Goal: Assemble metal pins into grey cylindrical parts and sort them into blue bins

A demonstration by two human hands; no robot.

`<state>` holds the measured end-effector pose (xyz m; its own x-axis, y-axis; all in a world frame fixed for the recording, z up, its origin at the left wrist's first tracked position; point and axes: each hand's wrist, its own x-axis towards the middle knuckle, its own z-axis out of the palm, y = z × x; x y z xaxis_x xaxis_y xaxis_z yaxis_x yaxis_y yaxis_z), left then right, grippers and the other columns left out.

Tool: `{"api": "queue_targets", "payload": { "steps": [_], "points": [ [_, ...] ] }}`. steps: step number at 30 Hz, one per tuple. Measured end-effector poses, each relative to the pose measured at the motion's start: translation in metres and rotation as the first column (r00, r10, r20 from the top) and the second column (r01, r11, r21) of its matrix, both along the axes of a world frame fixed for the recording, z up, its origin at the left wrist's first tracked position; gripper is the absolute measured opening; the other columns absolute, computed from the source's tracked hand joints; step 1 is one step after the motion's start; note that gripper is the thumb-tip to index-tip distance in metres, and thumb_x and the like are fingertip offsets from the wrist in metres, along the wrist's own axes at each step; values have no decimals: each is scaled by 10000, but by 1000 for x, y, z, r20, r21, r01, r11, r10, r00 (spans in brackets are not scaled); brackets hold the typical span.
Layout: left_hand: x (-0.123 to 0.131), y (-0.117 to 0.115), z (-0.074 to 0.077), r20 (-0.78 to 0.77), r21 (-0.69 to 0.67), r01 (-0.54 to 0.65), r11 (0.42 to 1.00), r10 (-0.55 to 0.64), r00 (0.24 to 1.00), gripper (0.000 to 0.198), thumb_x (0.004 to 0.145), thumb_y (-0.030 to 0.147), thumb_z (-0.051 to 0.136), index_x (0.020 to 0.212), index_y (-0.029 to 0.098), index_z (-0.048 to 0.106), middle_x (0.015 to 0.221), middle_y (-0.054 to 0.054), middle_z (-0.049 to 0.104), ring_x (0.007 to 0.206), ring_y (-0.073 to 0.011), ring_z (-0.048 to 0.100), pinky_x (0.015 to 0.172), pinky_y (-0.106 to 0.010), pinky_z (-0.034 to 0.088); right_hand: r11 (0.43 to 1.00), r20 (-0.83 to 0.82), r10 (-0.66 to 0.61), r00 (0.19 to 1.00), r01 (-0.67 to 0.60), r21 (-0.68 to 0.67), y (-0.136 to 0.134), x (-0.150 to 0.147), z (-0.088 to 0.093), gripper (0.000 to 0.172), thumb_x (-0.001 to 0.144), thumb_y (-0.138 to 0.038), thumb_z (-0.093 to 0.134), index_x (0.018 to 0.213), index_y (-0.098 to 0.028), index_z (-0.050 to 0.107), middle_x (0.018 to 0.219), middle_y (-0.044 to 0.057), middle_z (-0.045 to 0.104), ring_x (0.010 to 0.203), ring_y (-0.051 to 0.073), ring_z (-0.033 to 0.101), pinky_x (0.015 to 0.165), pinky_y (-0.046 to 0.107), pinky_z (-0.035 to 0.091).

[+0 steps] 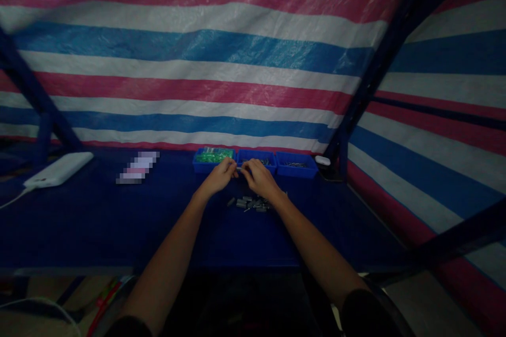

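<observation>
My left hand (pixel 222 175) and my right hand (pixel 258 176) meet above the blue table, fingers pinched toward each other. Between the fingertips shows a small light, thin piece (pixel 239 168), too small to name; both hands seem closed on it. Just behind the hands stand three blue bins: the left bin (pixel 203 168) has bright green pieces (pixel 215 156) in it, the middle bin (pixel 272 169) is partly covered by my right hand, and the right bin (pixel 296 172) contains thin metal parts (pixel 295 165). Below my hands lies a loose pile of small grey cylindrical parts (pixel 242 203), partly hidden by my right forearm.
A white power bank (pixel 59 170) with a cable lies at the left of the table (pixel 158 231). A blurred-out flat item (pixel 138 167) is nearby. At the right are a small white case (pixel 322 160) and a dark flat object (pixel 331 172). Blue frame posts and striped sheeting (pixel 197 84) enclose the table.
</observation>
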<state>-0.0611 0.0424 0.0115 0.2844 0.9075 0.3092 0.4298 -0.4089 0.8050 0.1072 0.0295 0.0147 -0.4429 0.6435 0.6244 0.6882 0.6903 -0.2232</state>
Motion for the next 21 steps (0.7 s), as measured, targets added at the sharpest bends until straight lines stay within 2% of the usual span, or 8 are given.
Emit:
{"api": "queue_targets", "payload": {
  "steps": [3,6,9,11,14,18,21],
  "points": [
    [-13,-10,9,-218,-143,80,986,-111,970,301,768,467,451,808,172,501,725,-14,572,692,-150,534,646,-260,420,994,-85,-80,993,86,73,10,0,13,237,905,-288,340,939,-164,538,888,72,560,878,180,480,823,294,366],
    [-21,-20,16,-468,-294,100,950,-235,852,370,619,485,618,834,188,563,812,-32,601,770,-181,544,649,-254,415,965,-108,-242,964,251,77,30,-2,24,237,878,-291,398,988,-142,546,962,102,553,944,210,461,852,319,355],
    [-18,-24,16,-662,-259,38,965,-207,720,401,545,490,675,842,227,614,950,-50,591,934,-251,508,739,-315,403,921,-78,-386,919,388,13,44,1,23,290,829,-281,476,1062,-118,535,1036,136,535,996,245,435,853,349,357],
    [-15,-21,13,-704,-229,-5,973,-162,691,340,603,459,643,863,242,622,985,-51,579,966,-262,497,772,-358,393,910,-72,-414,907,414,-14,44,7,17,299,826,-281,476,1074,-125,535,1033,134,535,1001,247,433,850,356,360],
    [-15,-12,2,-678,-189,-39,981,-102,728,211,722,327,537,895,233,613,939,-45,583,886,-210,535,767,-338,402,921,-56,-390,919,389,-24,33,18,2,246,828,-290,473,1007,-153,573,980,110,550,963,238,448,833,351,371],
    [-21,0,-14,-649,-49,-59,997,14,760,268,714,265,534,971,223,600,965,-58,543,882,-193,538,783,-293,411,951,-25,-308,951,306,-49,13,20,-11,194,830,-290,479,920,-170,602,922,84,576,901,217,472,824,337,380],
    [-22,4,-19,-651,-8,-80,997,55,757,217,719,238,516,910,202,612,927,-63,547,864,-197,545,791,-300,409,970,-38,-238,971,235,-65,2,11,-12,184,834,-289,480,918,-176,599,902,71,590,882,202,483,820,330,382]
  ]
}}
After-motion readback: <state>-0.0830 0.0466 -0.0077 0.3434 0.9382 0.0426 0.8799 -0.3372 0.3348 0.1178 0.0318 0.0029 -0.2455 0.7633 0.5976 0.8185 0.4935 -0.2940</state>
